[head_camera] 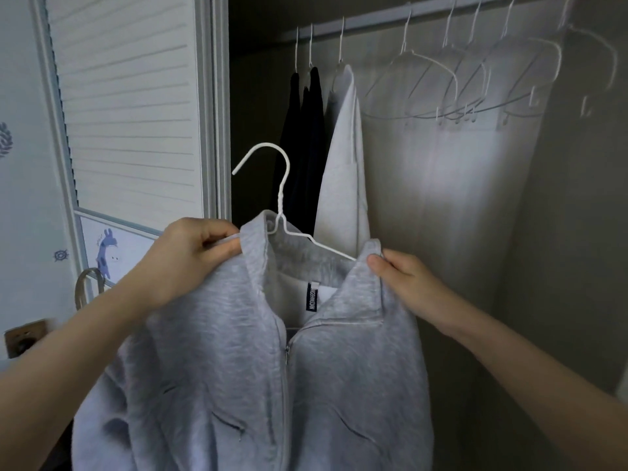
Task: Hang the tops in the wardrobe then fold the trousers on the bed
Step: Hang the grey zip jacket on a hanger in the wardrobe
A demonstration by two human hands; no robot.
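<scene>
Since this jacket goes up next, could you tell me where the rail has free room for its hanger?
The rail is bare between the white garment and the empty hangers. It is crowded right of that gap, and left where the dark garments hang.

This is a home bedroom, seen at an open wardrobe (441,198). A rail (424,20) across the top of the frame carries bare white wire hangers (475,90) at upper right and hung dark clothes (306,147) and a pale garment (346,164) at centre. At left stands a white louvred door (129,107), with cartoon stickers (105,253) lower left.
</scene>
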